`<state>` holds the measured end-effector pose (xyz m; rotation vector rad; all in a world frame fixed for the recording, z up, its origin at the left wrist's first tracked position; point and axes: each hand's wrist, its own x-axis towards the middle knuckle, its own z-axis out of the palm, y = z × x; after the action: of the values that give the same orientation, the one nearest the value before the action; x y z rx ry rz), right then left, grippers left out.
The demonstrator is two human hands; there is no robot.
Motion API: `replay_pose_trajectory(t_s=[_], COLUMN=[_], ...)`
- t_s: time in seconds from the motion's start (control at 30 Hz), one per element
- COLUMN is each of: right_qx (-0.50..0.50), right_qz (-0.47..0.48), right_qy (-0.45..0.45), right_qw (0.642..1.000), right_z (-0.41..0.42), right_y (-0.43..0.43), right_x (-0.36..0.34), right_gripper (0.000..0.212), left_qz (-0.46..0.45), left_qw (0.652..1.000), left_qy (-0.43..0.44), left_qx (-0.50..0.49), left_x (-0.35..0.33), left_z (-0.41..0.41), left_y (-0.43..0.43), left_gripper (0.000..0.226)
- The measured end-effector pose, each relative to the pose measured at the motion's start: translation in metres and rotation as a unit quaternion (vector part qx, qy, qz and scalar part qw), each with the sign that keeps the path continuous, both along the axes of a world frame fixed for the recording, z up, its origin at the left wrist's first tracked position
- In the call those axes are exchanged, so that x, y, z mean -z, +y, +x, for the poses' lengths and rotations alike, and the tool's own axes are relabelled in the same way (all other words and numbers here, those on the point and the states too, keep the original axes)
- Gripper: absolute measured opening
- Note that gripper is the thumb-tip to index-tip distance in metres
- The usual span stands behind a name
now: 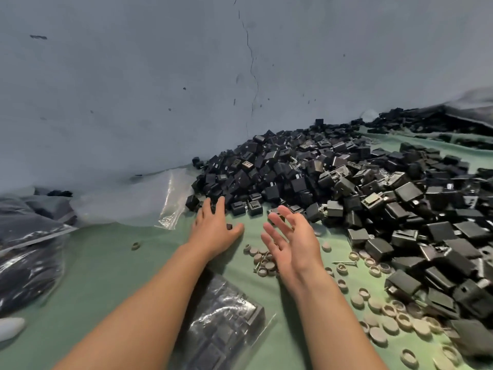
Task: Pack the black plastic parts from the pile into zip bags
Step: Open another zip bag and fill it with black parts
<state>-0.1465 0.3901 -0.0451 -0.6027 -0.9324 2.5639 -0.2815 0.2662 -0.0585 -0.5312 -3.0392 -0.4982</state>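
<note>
Green cloth (106,249): L hand (213,228) touching pile (320,177), R hand (290,236) fingers spread.

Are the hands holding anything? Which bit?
The right hand is open and empty. The left hand rests on black parts at the edge of the pile; whether it grips one cannot be told.

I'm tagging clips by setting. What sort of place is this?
Likely a small workshop or home packing spot: a pile of black plastic parts lies on a green sheet against a cracked wall, with a filled zip bag and loose round caps nearby.
</note>
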Motion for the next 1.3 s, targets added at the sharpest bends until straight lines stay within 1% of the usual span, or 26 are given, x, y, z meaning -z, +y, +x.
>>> replay_pose_trajectory(t_s=[0.07,0.1,0.17,0.23,0.3,0.47,0.6,0.67,0.77,0.87,0.93,1.0,1.1,1.2,1.3], right_qx=[-0.006,-0.011,-0.021,-0.026,-0.031,-0.034,-0.031,-0.03,-0.025,-0.021,-0.022,-0.024,-0.022,-0.022,-0.016], right_qz=[-0.024,-0.035,-0.047,-0.056,-0.06,-0.052,-0.051,-0.051,-0.053,-0.052,-0.054,-0.055,-0.057,-0.057,-0.059], right_qy=[0.011,0.017,0.026,0.03,0.035,0.036,0.036,0.038,0.039,0.04,0.038,0.038,0.038,0.036,0.034], right_qw=[1.0,0.999,0.998,0.998,0.997,0.997,0.998,0.998,0.998,0.998,0.998,0.997,0.997,0.997,0.998], right_z=[-0.006,-0.009,-0.014,-0.017,-0.019,-0.018,-0.016,-0.015,-0.016,-0.018,-0.019,-0.019,-0.018,-0.017,-0.016], right_y=[0.007,0.01,0.016,0.019,0.022,0.023,0.021,0.021,0.021,0.021,0.02,0.02,0.021,0.021,0.021], right_x=[0.009,0.012,0.016,0.018,0.02,0.022,0.021,0.02,0.02,0.022,0.022,0.022,0.022,0.021,0.02], right_gripper=[0.026,0.026,0.026,0.025,0.025,0.024,0.024,0.024,0.024,0.024,0.024,0.025,0.025,0.024,0.024], left_qz=[0.02,0.026,0.026,0.021,0.009,-0.051,-0.059,-0.078,-0.12,-0.139,-0.137,-0.134,-0.103,-0.072,-0.049], left_qw=[0.999,0.999,0.998,0.994,0.992,0.996,0.995,0.994,0.992,0.989,0.989,0.991,0.993,0.99,0.983], left_qy=[-0.016,-0.009,0.037,0.102,0.128,0.061,0.071,0.067,0.019,-0.031,-0.043,-0.021,0.043,0.087,0.103], left_qx=[-0.021,-0.031,-0.038,-0.027,-0.006,0.03,0.035,0.034,0.033,0.031,0.024,0.021,0.038,0.085,0.14], left_x=[0.004,0.006,0.008,0.009,0.011,0.007,0.007,0.007,-0.002,-0.013,-0.015,-0.013,-0.004,0.001,-0.001], left_z=[-0.017,-0.023,-0.03,-0.033,-0.036,-0.044,-0.044,-0.047,-0.057,-0.067,-0.071,-0.069,-0.06,-0.055,-0.054], left_y=[0.014,0.022,0.04,0.051,0.055,0.054,0.053,0.054,0.06,0.065,0.067,0.068,0.064,0.056,0.05], left_gripper=[0.097,0.097,0.092,0.077,0.062,0.063,0.055,0.062,0.074,0.075,0.074,0.069,0.056,0.051,0.048])
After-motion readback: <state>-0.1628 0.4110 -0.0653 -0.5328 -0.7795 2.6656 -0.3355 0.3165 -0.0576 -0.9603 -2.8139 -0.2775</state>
